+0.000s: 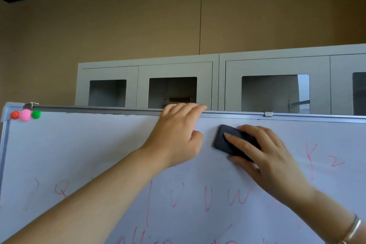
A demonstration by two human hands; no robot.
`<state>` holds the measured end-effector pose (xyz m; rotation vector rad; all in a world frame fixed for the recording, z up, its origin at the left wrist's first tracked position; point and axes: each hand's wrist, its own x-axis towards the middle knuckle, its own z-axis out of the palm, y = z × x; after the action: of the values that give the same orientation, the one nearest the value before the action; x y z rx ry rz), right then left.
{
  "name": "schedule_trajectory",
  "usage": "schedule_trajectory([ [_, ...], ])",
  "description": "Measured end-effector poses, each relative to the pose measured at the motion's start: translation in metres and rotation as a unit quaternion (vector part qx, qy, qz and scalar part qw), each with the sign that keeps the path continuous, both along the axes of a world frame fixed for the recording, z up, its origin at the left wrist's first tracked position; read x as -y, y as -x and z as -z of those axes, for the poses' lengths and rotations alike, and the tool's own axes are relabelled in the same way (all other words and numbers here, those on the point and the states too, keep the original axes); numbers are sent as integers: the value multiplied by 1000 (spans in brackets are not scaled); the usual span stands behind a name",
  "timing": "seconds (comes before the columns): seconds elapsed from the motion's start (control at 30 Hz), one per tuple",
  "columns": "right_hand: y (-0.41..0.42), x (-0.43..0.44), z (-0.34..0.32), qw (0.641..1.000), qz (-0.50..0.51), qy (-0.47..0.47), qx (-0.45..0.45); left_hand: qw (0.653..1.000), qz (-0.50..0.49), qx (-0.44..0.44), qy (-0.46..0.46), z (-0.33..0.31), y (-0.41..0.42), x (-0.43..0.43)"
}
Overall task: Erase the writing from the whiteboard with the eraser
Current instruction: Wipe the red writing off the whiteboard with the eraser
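A white whiteboard (83, 144) fills the lower half of the head view. Red letters (235, 198) run across its middle and bottom, with more red marks (311, 156) at the right. My right hand (269, 156) presses a dark flat eraser (227, 140) against the board just under the top rail, fingers spread over it. My left hand (178, 132) grips the board's top edge, fingers hooked over the rail and thumb on the white face. The strip of board left of the eraser shows only faint smears.
Three round magnets, red (14, 115), pink (25, 115) and green (36, 114), sit in the board's top left corner. Grey metal cabinets (221, 83) with glass doors stand behind the board against a tan wall. A metal clip (268, 113) sits on the top rail.
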<state>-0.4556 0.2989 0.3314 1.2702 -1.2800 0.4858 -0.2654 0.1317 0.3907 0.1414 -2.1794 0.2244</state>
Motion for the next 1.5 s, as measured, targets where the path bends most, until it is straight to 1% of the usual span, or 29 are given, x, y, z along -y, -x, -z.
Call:
schedule_trajectory([
  [0.07, -1, 0, 4, 1000, 3, -9, -10, 1000, -1, -2, 1, 0, 3, -2],
  [0.17, -6, 2, 16, 996, 7, -63, -63, 1000, 0, 0, -2, -2, 7, -9],
  [0.23, -5, 0, 18, 993, 14, -84, -82, 1000, 2, 4, -4, -2, 10, -12],
  [0.3, 1, -4, 13, 995, 11, -68, -66, 1000, 4, 2, -5, -3, 13, -14],
  [0.4, 9, -9, 4, 1000, 3, -15, -15, 1000, 2, -4, -8, -3, 14, -13],
  [0.47, 9, -9, 3, 1000, 5, -5, -9, 1000, 2, -8, -10, -3, 14, -13],
  [0.67, 3, -12, 19, 993, 11, -94, -71, 1000, 8, -6, -20, -3, 22, -22],
  [0.73, 8, -16, 15, 995, 7, -80, -57, 1000, 10, -6, -21, -3, 24, -23],
  [0.83, 17, -20, 4, 1000, -2, -25, -9, 1000, 10, -6, -24, -3, 23, -23],
  [0.9, 18, -20, 3, 1000, 1, -15, -4, 1000, 11, -7, -24, -3, 24, -24],
  [1.07, 10, -20, 16, 994, 7, -90, -61, 1000, 17, 2, -20, -5, 32, -32],
  [1.13, 14, -23, 14, 995, 4, -80, -55, 1000, 22, 4, -17, -5, 35, -36],
  [1.27, 25, -30, 7, 1000, 0, -15, -2, 1000, 24, -3, -11, -5, 42, -39],
  [1.33, 24, -30, 12, 1000, -2, -25, -8, 1000, 24, -6, -8, -4, 45, -40],
  [1.43, 22, -32, 22, 996, -3, -77, -48, 1000, 22, -7, -8, -4, 49, -45],
  [1.5, 26, -37, 20, 995, 0, -83, -54, 1000, 21, -13, -7, -3, 53, -48],
])
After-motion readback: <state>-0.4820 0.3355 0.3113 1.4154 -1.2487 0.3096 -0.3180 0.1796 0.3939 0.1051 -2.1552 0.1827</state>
